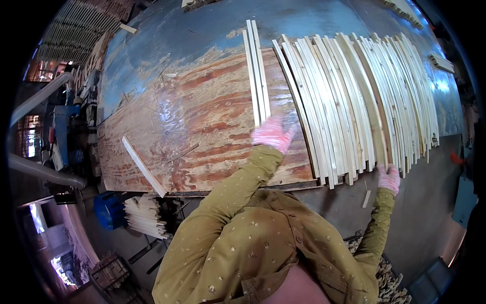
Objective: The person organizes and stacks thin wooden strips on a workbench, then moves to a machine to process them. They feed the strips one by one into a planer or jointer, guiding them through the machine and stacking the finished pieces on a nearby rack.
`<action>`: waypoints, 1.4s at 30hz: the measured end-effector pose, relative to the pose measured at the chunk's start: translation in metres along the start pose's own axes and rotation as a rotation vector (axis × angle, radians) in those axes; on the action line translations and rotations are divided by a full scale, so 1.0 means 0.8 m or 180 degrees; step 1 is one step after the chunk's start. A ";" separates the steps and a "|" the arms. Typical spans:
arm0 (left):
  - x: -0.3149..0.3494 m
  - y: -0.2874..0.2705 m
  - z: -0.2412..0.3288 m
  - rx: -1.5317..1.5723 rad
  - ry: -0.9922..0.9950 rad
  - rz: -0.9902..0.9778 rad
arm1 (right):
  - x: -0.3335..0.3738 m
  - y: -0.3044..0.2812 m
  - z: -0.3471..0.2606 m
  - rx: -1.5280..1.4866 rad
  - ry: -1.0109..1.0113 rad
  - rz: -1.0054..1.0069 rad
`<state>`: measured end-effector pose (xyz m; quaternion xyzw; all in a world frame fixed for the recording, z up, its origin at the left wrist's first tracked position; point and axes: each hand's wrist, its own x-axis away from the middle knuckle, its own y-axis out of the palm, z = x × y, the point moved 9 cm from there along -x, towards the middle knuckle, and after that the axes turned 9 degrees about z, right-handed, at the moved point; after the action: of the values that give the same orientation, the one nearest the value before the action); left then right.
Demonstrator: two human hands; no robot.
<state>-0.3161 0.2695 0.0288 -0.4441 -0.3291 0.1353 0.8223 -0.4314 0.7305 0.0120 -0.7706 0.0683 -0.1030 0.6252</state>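
Near left I have one blue drum (pixel 108 210), with one stack of pale wood pieces (pixel 146 217) just right of it. Right hand (pixel 389 180), striped glove: forearm out to the right, fingers clamped on the near end of one brownish strip (pixel 373 109) in the row. Left hand (pixel 271 134), same glove: arm angled forward and right, thumb apart. It's blurred, so I can't tell if the fingers close on the three pale strips (pixel 257 76) whose near ends it covers. One short batten (pixel 143 166) slants on the plywood board (pixel 217 111), left. Strip row (pixel 324 101) lies side by side, right; well over a dozen, no firm count. Far: blue tabletop (pixel 304 17), with sawdust (pixel 210 55) along the board's far edge.
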 end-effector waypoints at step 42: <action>0.055 -0.003 -0.197 0.3866 -0.0071 0.0170 | 0.297 0.168 -0.555 -0.1530 -0.1557 -0.2472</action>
<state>-0.1793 0.1901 -0.0119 0.0978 -0.1903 0.3241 0.9215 -0.3060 0.2252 -0.0148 -0.8625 -0.3493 -0.1256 0.3439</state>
